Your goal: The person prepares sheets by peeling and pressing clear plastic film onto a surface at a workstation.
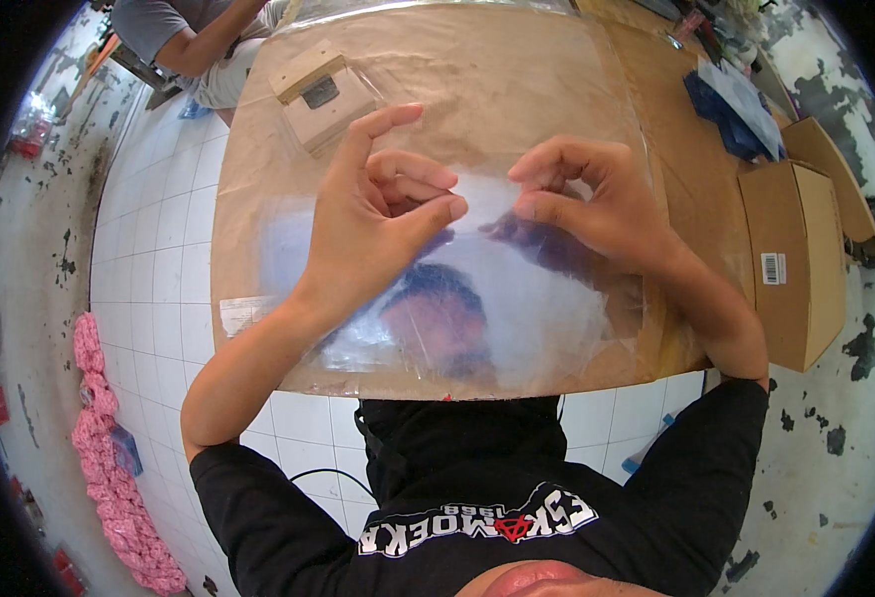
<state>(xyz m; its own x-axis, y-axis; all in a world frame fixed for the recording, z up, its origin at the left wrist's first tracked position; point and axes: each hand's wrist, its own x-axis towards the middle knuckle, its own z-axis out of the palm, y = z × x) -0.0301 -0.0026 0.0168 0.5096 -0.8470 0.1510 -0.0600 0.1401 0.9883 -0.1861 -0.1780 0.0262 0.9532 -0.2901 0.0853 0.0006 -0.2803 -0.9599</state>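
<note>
Both hands hover over the near half of the table, facing each other a short gap apart. My left hand is closed in a pinch, thumb tip against a middle finger, with its index finger lifted away. Opposite it, my right hand also has thumb and fingertips drawn together. Whatever is between the fingertips is too small or too clear to make out. Below them, a glossy clear plastic sheet covers the brown table top and reflects the hands.
A tan box-like piece with a dark patch lies at the far left. To the right stands an open cardboard box, with a dark blue bundle behind it. Someone's arm shows at the far left. Pink wrapping lies along the left floor.
</note>
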